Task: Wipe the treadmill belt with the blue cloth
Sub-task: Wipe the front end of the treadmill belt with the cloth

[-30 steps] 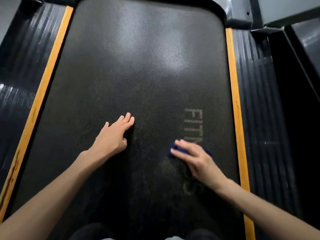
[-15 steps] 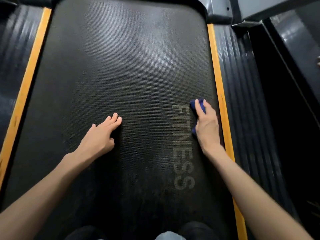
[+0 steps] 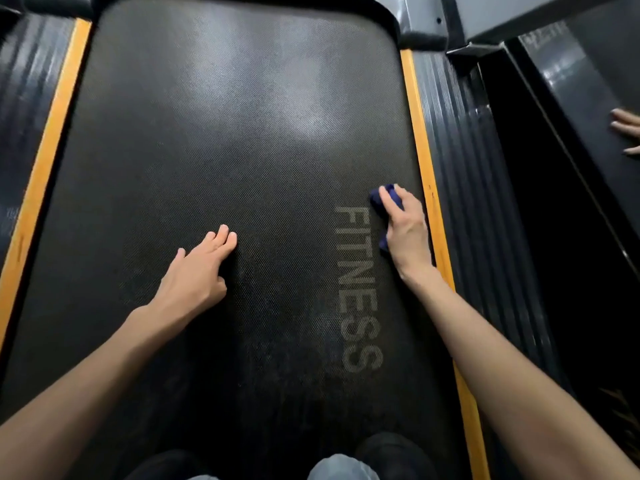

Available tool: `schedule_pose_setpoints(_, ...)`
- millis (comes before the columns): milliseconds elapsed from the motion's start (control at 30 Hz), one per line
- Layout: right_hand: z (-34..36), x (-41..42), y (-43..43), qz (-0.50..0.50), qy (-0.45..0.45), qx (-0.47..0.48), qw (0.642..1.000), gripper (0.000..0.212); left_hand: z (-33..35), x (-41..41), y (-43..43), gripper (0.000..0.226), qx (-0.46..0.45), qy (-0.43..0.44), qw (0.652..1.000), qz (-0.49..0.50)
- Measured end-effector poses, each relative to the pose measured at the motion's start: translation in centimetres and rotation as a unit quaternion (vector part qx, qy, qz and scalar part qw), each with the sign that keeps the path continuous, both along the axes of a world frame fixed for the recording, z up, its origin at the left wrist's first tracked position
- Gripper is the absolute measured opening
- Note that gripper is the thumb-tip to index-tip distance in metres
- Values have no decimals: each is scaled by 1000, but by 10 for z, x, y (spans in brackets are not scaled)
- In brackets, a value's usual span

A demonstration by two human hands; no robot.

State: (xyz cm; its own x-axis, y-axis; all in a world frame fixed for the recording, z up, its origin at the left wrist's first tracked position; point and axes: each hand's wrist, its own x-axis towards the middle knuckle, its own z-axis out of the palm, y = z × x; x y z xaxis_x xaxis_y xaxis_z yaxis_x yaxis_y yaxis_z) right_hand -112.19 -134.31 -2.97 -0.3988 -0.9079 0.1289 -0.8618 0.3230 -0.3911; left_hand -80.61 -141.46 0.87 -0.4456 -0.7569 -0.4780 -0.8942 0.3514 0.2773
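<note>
The blue cloth (image 3: 378,201) lies bunched on the treadmill belt (image 3: 242,133) right of centre in the frame, just above the first letter of the grey FITNESS lettering (image 3: 356,289) and close to the belt's right edge. The right hand (image 3: 405,230) covers most of it, fingers curled over the cloth and pressing it to the belt. Only a blue fold past the fingertips and a scrap beside the thumb show.

The left hand (image 3: 195,271) rests on the belt left of centre, fingers straight and close together, holding nothing, well apart from the cloth.

The belt is black with a fine dotted texture, and pale glare lies across its upper half. An orange strip (image 3: 420,143) borders it on the right and another orange strip (image 3: 45,161) on the left. Outside each runs a dark ribbed side rail (image 3: 467,202). A grey housing (image 3: 422,19) stands at the upper right corner of the belt.

At the far right edge of the frame, another person's fingers (image 3: 625,128) rest on a dark glossy surface (image 3: 588,81). At the bottom edge, a grey trouser knee (image 3: 343,467) shows between the forearms.
</note>
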Motion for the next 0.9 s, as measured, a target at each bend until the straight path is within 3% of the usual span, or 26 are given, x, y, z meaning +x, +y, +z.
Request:
schedule_pose_setpoints(100, 1, -6, -31, -84, -49, -29, 995, 46, 0, 2, -2, 82, 4, -7, 1000, -5)
schedule_pose_setpoints(167, -1, 10, -24, -90, -68, -54, 992, 46, -2, 2, -2, 82, -6, -14, 1000, -8)
schedule_pose_setpoints(267, -6, 51, 23, 84, -70, -42, 993, 52, -3, 1, 1, 82, -24, -12, 1000, -3)
schedule_pose_setpoints(367, -4, 60, 71, 320, -35, 28, 946, 48, -4, 1, 2, 81, -28, 1, 1000, -1)
schedule_pose_setpoints(433, 0, 37, 66, 379, -8, 39, 925, 41, -5, 1, 1, 81, -27, 5, 1000, 1)
schedule_pose_setpoints(533, -4, 13, 23, 257, 2, 6, 966, 42, -7, 2, 1, 81, -25, 12, 1000, 7)
schedule_pose_setpoints(600, -5, 9, -8, 99, -42, 1, 994, 45, -7, 1, 2, 81, -26, 15, 999, 12)
schedule_pose_setpoints(667, -1, 28, -26, -15, -100, 0, 995, 49, -7, 1, 3, 81, -25, 12, 1000, 12)
schedule_pose_setpoints(700, 1, 44, -25, 17, -111, -9, 994, 48, -6, 0, 3, 81, -22, 11, 1000, 11)
schedule_pose_setpoints(733, 2, 63, -16, 116, -98, -11, 988, 45, -6, 0, 2, 81, -22, 12, 1000, 9)
schedule_pose_setpoints(800, 1, 96, 17, 353, -60, 19, 933, 39, -6, 2, -1, 81, -21, 7, 1000, 6)
schedule_pose_setpoints(833, 1, 95, 29, 419, -40, 38, 906, 38, -6, 3, -2, 82, -15, 4, 1000, 4)
schedule_pose_setpoints(900, 0, 67, 23, 418, -6, 34, 908, 39, -6, 5, -3, 84, -5, 7, 1000, 6)
